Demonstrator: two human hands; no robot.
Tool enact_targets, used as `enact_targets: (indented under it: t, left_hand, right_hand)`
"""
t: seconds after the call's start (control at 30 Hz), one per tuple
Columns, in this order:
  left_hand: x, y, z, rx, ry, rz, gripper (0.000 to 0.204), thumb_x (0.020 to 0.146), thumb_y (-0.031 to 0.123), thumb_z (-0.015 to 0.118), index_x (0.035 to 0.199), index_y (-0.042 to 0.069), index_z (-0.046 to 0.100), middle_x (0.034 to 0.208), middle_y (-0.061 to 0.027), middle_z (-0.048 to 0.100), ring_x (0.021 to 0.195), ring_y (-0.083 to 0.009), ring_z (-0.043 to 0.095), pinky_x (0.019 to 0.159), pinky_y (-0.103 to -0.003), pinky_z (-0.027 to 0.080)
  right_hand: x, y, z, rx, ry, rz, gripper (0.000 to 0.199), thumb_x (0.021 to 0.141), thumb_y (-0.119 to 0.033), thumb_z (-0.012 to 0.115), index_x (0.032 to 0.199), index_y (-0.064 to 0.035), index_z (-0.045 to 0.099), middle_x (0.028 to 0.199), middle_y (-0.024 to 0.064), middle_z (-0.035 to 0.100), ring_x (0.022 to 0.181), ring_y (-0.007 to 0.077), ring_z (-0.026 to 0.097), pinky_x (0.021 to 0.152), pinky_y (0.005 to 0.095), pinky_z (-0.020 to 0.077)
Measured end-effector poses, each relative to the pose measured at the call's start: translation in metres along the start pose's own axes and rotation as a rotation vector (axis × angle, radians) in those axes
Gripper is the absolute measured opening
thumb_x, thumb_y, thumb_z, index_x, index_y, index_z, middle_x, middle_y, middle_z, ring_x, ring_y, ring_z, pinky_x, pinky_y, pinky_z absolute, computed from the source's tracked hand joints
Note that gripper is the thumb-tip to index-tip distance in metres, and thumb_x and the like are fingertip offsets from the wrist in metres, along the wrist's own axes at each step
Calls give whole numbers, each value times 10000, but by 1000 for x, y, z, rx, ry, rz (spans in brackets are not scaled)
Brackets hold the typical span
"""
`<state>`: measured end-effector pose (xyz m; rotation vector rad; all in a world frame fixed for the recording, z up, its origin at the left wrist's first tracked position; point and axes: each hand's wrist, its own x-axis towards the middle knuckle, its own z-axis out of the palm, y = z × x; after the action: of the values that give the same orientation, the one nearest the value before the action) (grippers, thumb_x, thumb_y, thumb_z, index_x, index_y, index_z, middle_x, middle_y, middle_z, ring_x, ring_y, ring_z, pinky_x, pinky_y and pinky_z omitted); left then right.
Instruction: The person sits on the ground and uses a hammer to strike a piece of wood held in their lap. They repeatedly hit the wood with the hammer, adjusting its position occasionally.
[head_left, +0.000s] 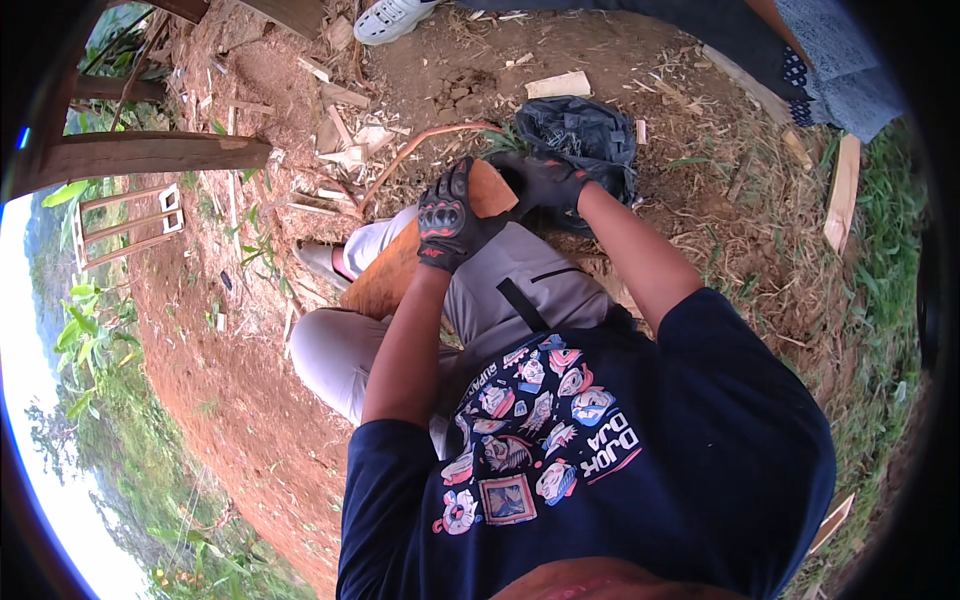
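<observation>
One orange-brown board [385,272], held at the centre of the frame, above my grey trousers [490,270]; long axis slanting from the upper centre down toward the left, the lower end by my bent knee. One left hand [447,215], black-gloved with a ribbed knuckle guard: grip closed over the board toward its upper end, fingers bent across it and pointing to the top of the frame. From this grip the greater length lies to the lower left, a short blunt end to the upper right. One right hand [548,185], black-gloved, just beyond that blunt end on its right, and so the nearer of the two to it; its fingers merge with dark shapes, and I cannot tell how far this grip is open, what it has hold of, or whether it touches the wood. Behind it, one crumpled black bag [590,125] on the dirt ground [240,350]. Also: one pale offcut [558,86], upper centre; one wooden frame [125,242], left of the frame; one light shoe [392,20] of another person, top edge.
</observation>
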<state>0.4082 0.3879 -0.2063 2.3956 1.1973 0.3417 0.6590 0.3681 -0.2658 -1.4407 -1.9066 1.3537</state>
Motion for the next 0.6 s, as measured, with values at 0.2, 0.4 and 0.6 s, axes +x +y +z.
enact_targets:
  t: [0.2, 0.4, 0.6]
  left_hand:
    - [-1, -2, 5, 28, 35, 25, 1120, 718, 575, 936, 1573, 11, 483, 1460, -243, 633, 1334, -419, 628, 1139, -535, 490]
    - [0, 2, 6, 46, 59, 47, 1109, 728, 582, 930, 1557, -9, 490, 1435, -252, 641, 1299, -422, 642, 1109, -531, 504]
    - [-1, -6, 11, 29, 64, 59, 1116, 736, 585, 925, 1570, -7, 481, 1444, -256, 633, 1305, -423, 638, 1110, -538, 499]
  right_hand:
    - [1, -4, -1, -25, -34, 48, 1198, 620, -305, 1021, 1646, -122, 431, 1551, 195, 629, 1422, 371, 617, 1182, 451, 509]
    - [5, -2, -3, -36, -64, 9, 1195, 637, -288, 1015, 1656, -130, 411, 1555, 192, 624, 1427, 363, 615, 1180, 461, 511]
    - [8, 5, 4, -27, -62, 42, 1230, 616, -269, 1020, 1668, -139, 398, 1549, 177, 633, 1418, 359, 622, 1168, 455, 519]
